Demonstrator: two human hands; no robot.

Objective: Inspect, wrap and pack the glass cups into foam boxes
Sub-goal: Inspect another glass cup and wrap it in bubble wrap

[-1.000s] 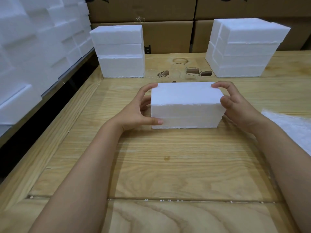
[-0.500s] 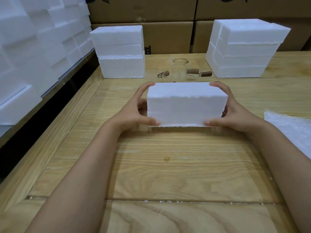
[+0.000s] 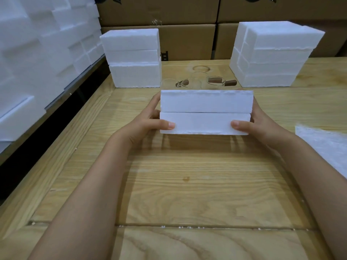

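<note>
A white foam box (image 3: 205, 111) is held above the wooden table (image 3: 187, 184), tipped so its long side with the seam between the two halves faces me. My left hand (image 3: 148, 121) grips its left end and my right hand (image 3: 257, 122) grips its right end, thumbs on the near lower half. Behind the box, several clear glass cups (image 3: 199, 81) with brown wooden handles stand on the table, partly hidden by the box.
A stack of foam boxes (image 3: 134, 57) stands at the back left and a bigger stack (image 3: 270, 53) at the back right. More foam boxes (image 3: 37, 53) fill a shelf on the left. White wrap sheets (image 3: 326, 145) lie at the right edge. Cardboard cartons (image 3: 187, 25) line the back.
The foam box was resting flat on the table; both hands have closed on its ends, lifted it and tipped it so the seamed side faces me.
</note>
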